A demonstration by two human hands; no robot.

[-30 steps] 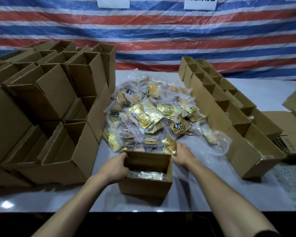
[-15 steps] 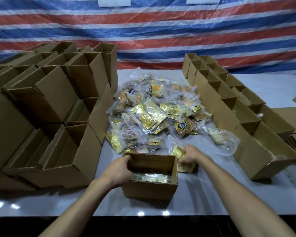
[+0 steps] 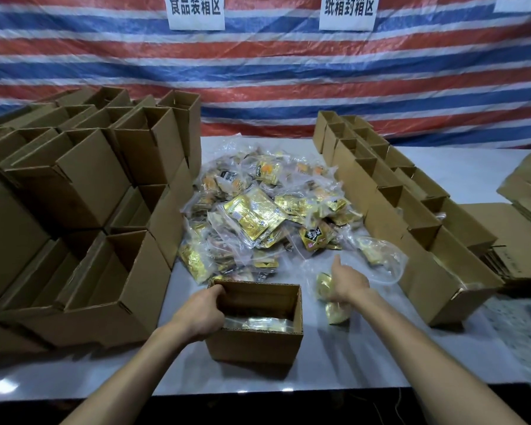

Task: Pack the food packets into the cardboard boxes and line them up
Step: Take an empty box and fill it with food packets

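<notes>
At nine o'clock on the table (image 3: 350,357), a stack of empty cardboard boxes (image 3: 74,210) lies tipped on its sides, mouths open. Toward six o'clock the left hand (image 3: 201,314) has its grip closed over the left wall of the open box (image 3: 258,345), fingers curled inside the rim to steady it. A few clear-bagged packets (image 3: 258,323) lie flat on its floor. Beyond, at twelve o'clock, the pile of food packets (image 3: 258,216) sprawls in loose plastic. Just beside the box, at its three o'clock, the right hand (image 3: 348,283) grips a gold packet (image 3: 334,311), thumb raised, the packet hanging under the palm close above the table. Farther out at three o'clock runs the row of boxes (image 3: 411,216), set end to end.

The step in hand looks like carrying that packet into the box. Done well, it would be lifted clear of the right wall, turned flat and laid on the ones inside rather than dropped on edge, so the layers sit even. The left hand should hold the box square. Loose bag film may snag on the rim.
</notes>
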